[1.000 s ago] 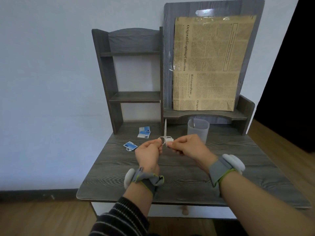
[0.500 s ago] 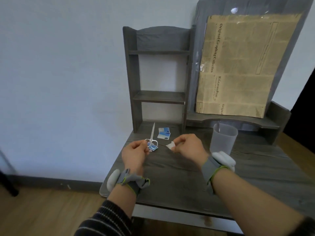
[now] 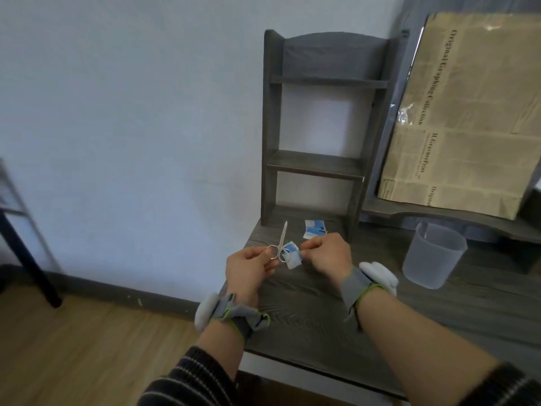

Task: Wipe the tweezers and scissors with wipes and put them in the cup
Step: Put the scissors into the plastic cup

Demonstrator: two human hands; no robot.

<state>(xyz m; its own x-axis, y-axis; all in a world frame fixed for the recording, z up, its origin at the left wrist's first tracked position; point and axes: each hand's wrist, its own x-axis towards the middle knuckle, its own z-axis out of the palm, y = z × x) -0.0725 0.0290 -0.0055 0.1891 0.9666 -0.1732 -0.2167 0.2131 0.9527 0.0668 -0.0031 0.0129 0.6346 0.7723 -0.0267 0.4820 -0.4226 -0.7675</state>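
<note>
My left hand [image 3: 248, 266] pinches the finger rings of small silver scissors [image 3: 281, 238], blades pointing up and away. My right hand [image 3: 328, 253] is closed on a small white wipe [image 3: 295, 261], held just right of the scissor rings, above a blue-and-white wipe packet [image 3: 289, 248] on the table. The translucent plastic cup [image 3: 433, 256] stands on the table to the right, well apart from both hands. I cannot make out the tweezers.
The grey wood-grain table [image 3: 322, 312] has its left edge close under my left hand. Another blue wipe packet [image 3: 314, 229] lies by the foot of a grey shelf unit [image 3: 319, 127]. A newspaper-covered board [image 3: 468, 112] leans at the back right.
The view has swung left, so the cup and board shifted right. My hands parted half a second ago, then came together again, the wipe now beside the scissor rings.
</note>
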